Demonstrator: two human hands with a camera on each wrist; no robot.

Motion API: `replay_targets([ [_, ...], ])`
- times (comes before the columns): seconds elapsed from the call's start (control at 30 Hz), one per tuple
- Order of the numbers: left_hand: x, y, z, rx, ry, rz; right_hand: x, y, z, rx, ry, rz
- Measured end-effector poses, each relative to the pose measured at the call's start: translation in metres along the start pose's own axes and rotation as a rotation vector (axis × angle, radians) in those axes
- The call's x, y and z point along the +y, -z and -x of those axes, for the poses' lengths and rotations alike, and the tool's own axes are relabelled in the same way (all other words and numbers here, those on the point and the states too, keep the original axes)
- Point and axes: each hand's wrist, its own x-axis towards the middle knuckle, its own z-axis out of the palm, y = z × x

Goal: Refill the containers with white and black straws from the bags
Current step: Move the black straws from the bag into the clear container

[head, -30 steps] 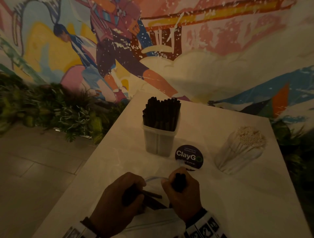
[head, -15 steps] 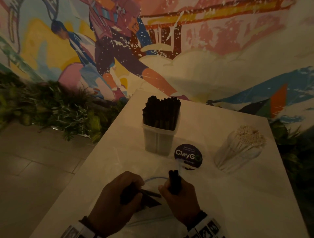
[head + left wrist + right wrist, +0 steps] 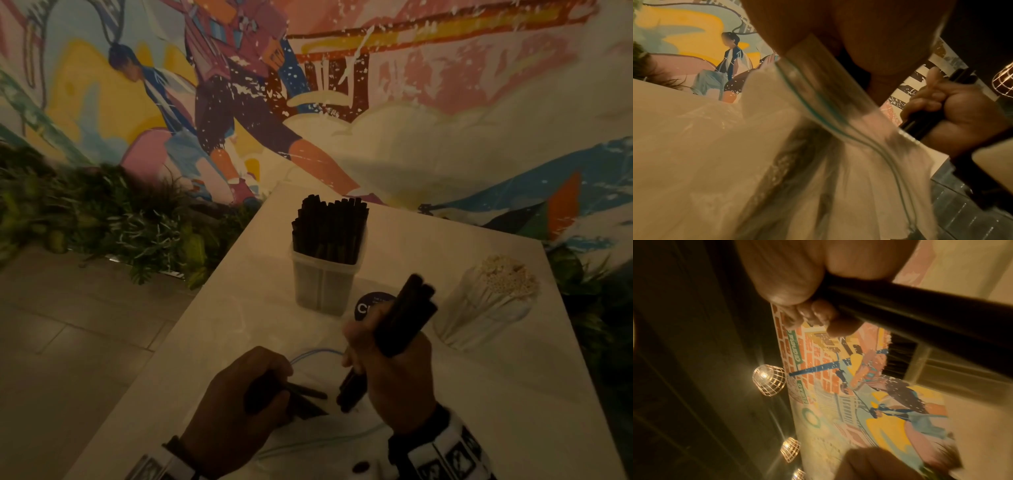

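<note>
My right hand grips a bundle of black straws lifted above the table, tilted up toward the right; the bundle crosses the right wrist view. My left hand holds the rim of a clear zip bag lying at the near table edge, with a few black straws sticking out under its fingers. The bag's blue-lined mouth fills the left wrist view. A clear square container packed with black straws stands mid-table. To its right a round clear container holds white straws.
A dark round sticker lies on the white table between the containers, partly behind my right hand. Green plants and a tiled floor lie left of the table. A painted mural wall rises behind.
My right hand has pulled the black straw bundle out of the bag and raised it up and to the right. The left hand stays on the bag.
</note>
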Motion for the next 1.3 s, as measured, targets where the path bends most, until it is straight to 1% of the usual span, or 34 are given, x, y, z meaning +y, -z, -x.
replay_targets([
  [0.1,-0.001,0.000,0.001,-0.002,0.013,-0.003,-0.026,-0.001,-0.017,0.020,0.105,-0.163],
  [0.2,-0.001,0.000,0.002,0.010,0.021,-0.003,-0.049,-0.001,-0.040,0.028,0.267,-0.231],
  [0.23,-0.001,0.000,0.003,0.013,0.020,-0.002,-0.057,-0.001,-0.049,0.078,0.308,-0.241],
  [0.33,0.000,-0.001,0.004,0.016,0.026,0.011,-0.071,-0.002,-0.082,0.308,0.376,-0.198],
  [0.37,0.000,-0.001,0.004,0.020,0.025,0.013,-0.073,-0.004,-0.093,0.358,0.385,-0.173],
  [0.43,0.001,-0.002,0.004,0.029,0.027,0.022,-0.072,-0.007,-0.114,0.396,0.397,-0.141],
  [0.6,0.001,-0.001,0.004,0.021,0.050,0.042,-0.048,-0.016,-0.141,0.351,0.369,-0.019],
  [0.7,0.001,-0.001,0.003,0.017,0.065,0.058,-0.020,-0.019,-0.148,0.313,0.287,0.070],
  [0.77,0.000,0.000,0.003,0.017,0.061,0.042,-0.004,-0.022,-0.151,0.257,0.214,0.199],
  [0.83,0.000,0.000,0.003,0.016,0.062,0.034,0.002,-0.023,-0.151,0.235,0.164,0.297],
  [0.87,0.001,0.001,0.004,0.017,0.060,0.035,0.001,-0.022,-0.152,0.243,0.185,0.320],
  [0.9,0.001,0.001,0.004,0.020,0.054,0.033,-0.002,-0.022,-0.153,0.258,0.244,0.327],
  [1.0,0.001,0.001,0.002,0.030,0.054,0.022,-0.014,-0.020,-0.160,0.334,0.468,0.344],
  [1.1,0.002,0.000,0.002,0.031,0.063,0.036,-0.009,-0.016,-0.168,0.347,0.577,0.429],
  [1.2,0.001,0.000,0.002,0.029,0.063,0.030,0.017,-0.013,-0.170,0.303,0.554,0.635],
  [1.27,0.000,0.000,0.002,0.031,0.065,0.021,0.036,-0.010,-0.168,0.234,0.473,0.750],
  [1.3,0.000,0.000,0.002,0.030,0.067,0.018,0.043,-0.009,-0.166,0.199,0.417,0.745],
])
